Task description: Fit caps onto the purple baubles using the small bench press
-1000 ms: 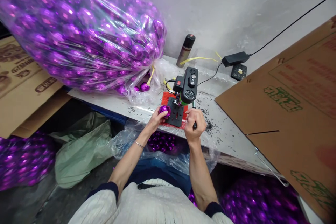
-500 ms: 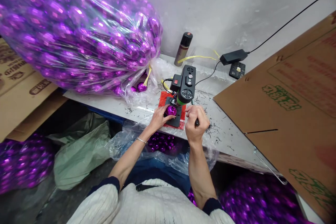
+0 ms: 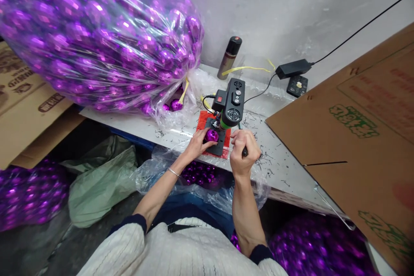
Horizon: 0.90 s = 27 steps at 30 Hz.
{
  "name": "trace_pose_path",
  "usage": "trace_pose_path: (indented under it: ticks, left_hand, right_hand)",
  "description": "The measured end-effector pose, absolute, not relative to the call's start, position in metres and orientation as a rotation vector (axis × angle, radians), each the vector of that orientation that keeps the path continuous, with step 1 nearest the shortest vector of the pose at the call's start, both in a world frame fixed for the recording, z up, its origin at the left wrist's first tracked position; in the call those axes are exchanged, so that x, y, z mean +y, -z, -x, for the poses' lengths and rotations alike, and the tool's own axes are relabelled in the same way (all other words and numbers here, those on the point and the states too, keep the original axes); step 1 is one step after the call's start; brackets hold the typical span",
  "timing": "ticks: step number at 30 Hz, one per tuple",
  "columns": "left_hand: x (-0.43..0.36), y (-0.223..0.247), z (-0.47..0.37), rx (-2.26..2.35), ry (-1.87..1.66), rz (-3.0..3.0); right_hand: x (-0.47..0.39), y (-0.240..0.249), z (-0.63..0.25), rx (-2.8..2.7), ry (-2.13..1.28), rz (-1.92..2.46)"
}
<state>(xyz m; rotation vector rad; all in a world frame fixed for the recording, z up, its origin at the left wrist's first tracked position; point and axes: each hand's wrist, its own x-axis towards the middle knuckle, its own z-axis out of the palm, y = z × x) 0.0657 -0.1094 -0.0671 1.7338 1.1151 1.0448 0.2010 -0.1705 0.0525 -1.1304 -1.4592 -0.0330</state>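
My left hand [image 3: 197, 143] has its thumb and fingers closed around a shiny purple ball [image 3: 211, 135]. The ball rests on the dark base plate [image 3: 214, 150] of a small bench press [image 3: 235, 101], under its black head. That base stands on a red sheet [image 3: 202, 120]. On the right side of the press, my right hand [image 3: 245, 152] is wrapped round a black lever handle [image 3: 245, 152], mostly hidden in the fist.
A big clear bag of purple balls [image 3: 106, 47] lies at the left, tied with yellow ribbon. Behind the press are a spray can [image 3: 230, 57] and a black power adapter [image 3: 293, 68]. A cardboard box [image 3: 355, 138] stands right. Short black bits litter the white table [image 3: 274, 168].
The view has shifted slightly. Both hands keep their holds, on the ball and on the lever handle, with no clear movement otherwise.
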Motion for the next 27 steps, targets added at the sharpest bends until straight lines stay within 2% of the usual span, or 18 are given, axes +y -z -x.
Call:
trace_pose_path:
  ticks: [5,9,19,27]
  left_hand:
    - [-0.099,0.071,-0.068,1.282,-1.097,-1.508]
    - [-0.093,0.074,-0.064,1.238,-1.096,-1.405]
    - [-0.103,0.072,-0.071,1.314,-0.984,-1.724]
    - [-0.110,0.079,-0.091,1.161,-1.080,-1.814]
  right_hand:
    - [-0.171,-0.053,-0.201,-1.487,0.045,1.120]
    - [-0.171,-0.052,-0.201,-1.483,0.070,1.119]
    - [-0.173,-0.047,-0.202,-1.488,0.055,1.126]
    - [-0.174,-0.049,-0.202,-1.489,0.048,1.162]
